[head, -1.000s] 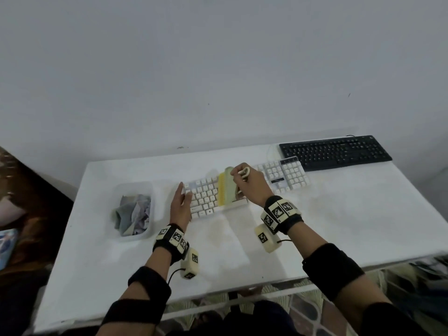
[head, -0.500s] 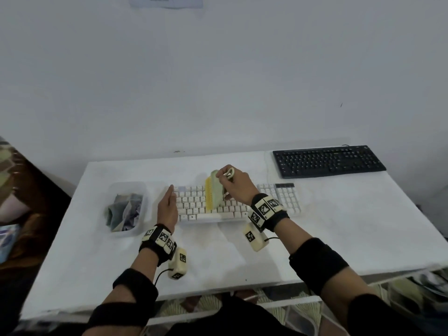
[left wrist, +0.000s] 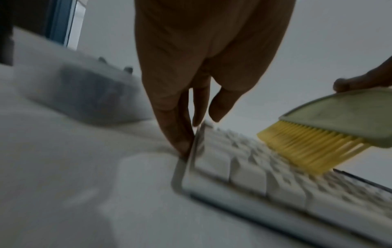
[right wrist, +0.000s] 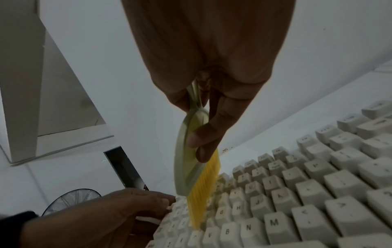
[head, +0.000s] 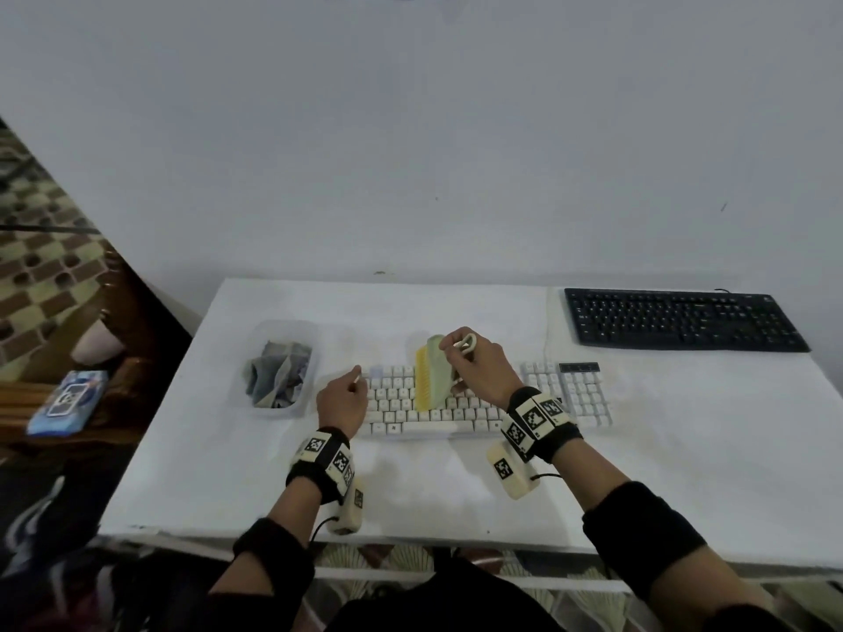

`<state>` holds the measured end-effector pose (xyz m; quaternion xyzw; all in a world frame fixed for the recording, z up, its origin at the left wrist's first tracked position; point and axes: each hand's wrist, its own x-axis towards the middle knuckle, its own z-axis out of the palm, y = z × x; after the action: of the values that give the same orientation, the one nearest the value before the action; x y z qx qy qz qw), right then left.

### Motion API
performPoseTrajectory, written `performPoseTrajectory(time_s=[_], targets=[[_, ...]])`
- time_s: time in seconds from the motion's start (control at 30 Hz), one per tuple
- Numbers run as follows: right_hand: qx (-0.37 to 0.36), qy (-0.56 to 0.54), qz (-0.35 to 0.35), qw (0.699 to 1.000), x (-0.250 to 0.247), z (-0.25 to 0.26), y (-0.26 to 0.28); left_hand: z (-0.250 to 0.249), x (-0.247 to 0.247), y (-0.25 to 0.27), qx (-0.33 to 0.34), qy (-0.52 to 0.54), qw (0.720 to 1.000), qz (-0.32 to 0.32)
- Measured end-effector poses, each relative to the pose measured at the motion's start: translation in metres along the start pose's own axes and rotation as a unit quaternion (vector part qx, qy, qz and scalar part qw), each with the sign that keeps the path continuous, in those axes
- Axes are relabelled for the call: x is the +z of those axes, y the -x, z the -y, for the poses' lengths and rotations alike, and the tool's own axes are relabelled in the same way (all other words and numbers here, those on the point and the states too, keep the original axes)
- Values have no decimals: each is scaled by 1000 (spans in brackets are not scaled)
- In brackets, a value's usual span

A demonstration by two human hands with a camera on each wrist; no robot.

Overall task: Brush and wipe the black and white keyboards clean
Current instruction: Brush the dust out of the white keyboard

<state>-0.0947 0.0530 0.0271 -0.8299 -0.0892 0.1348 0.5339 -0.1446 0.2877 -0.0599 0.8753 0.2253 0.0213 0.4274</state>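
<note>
The white keyboard (head: 483,401) lies across the middle of the white table (head: 684,449). My right hand (head: 474,367) grips a pale green brush (head: 435,374) with yellow bristles (right wrist: 203,198) that stand on the keys left of centre. My left hand (head: 344,396) rests with straight fingers against the keyboard's left end (left wrist: 191,151); the fingertips (left wrist: 182,144) touch its edge. The black keyboard (head: 682,319) sits at the back right, away from both hands.
A clear plastic tub (head: 280,371) holding crumpled grey cloths (head: 278,374) stands just left of my left hand. A wall runs along the table's far edge. A blue packet (head: 66,401) lies on a wooden surface off the table to the left.
The brush has swept leftward over the white keys, from near the middle toward the left part. My left hand stays at the keyboard's left end. The keyboard now lies straighter in view.
</note>
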Motion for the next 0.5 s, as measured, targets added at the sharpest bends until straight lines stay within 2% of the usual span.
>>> performPoseTrajectory(time_s=[0.1, 0.2, 0.3, 0.37, 0.43, 0.5], targets=[[5, -18, -7, 1000, 4, -2, -2, -2, -11, -6, 18, -41, 999, 25], [6, -43, -12, 999, 9, 2, -5, -9, -36, -13, 68, -23, 997, 17], [-1, -67, -12, 998, 21, 11, -12, -14, -72, -24, 127, -49, 989, -50], [-12, -77, -17, 997, 30, 19, -18, -2, -94, -40, 133, -64, 986, -79], [-24, -84, -26, 996, 41, 28, -22, 12, -111, -56, 103, -164, 980, -43], [-29, -96, -35, 994, 50, 38, -27, 22, -121, -67, 64, -268, 961, 27]])
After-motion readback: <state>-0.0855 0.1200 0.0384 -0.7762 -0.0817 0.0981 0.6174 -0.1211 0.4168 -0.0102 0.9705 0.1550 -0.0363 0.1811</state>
